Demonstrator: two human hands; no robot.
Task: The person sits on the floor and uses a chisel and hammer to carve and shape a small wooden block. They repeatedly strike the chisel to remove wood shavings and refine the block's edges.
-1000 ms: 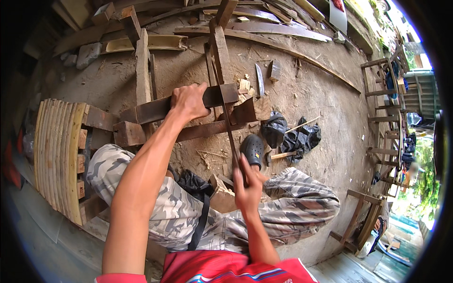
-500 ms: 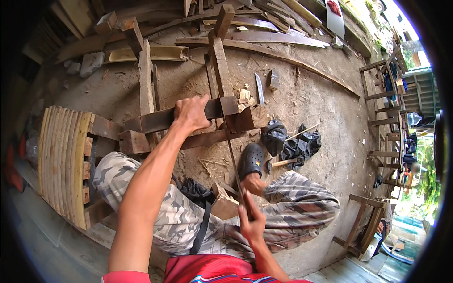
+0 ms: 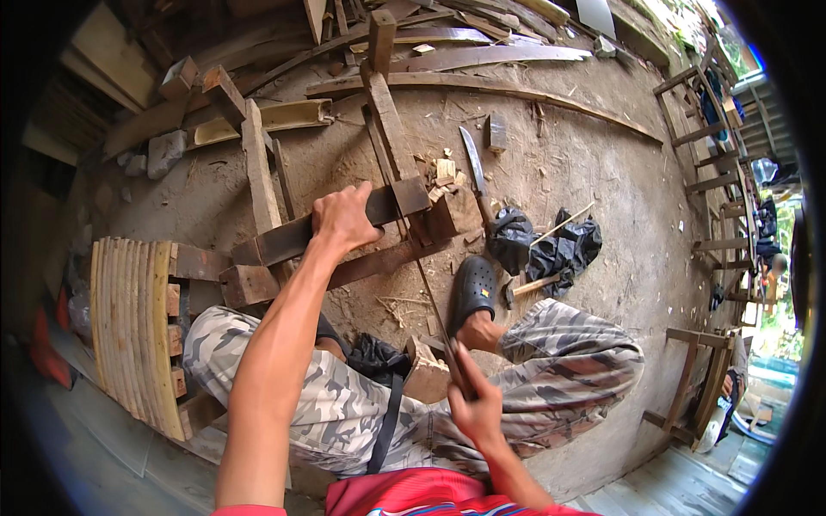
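A dark wooden beam (image 3: pixel 288 234) lies across a wooden frame in front of me. My left hand (image 3: pixel 346 220) is closed over it from above, a little left of its right end. In my right hand (image 3: pixel 478 414), low and near my lap, is the handle of a saw. Its narrow-looking blade (image 3: pixel 436 305), seen nearly edge-on, runs up and away to the beam close to that end, where it meets the wood. A second wooden rail (image 3: pixel 372 263) sits just below the beam.
Slatted wood (image 3: pixel 129 335) stands at left. Beyond the beam lie a large knife (image 3: pixel 472 155), wood chips and a dark block (image 3: pixel 496 134). A black plastic bag (image 3: pixel 568 254) and a hammer (image 3: pixel 529 289) are near my shoe (image 3: pixel 473 288). Long planks (image 3: pixel 499 57) lie farther off.
My right hand has drawn the saw back toward me a little. The left hand keeps its grip on the beam. The whole view has tilted slightly.
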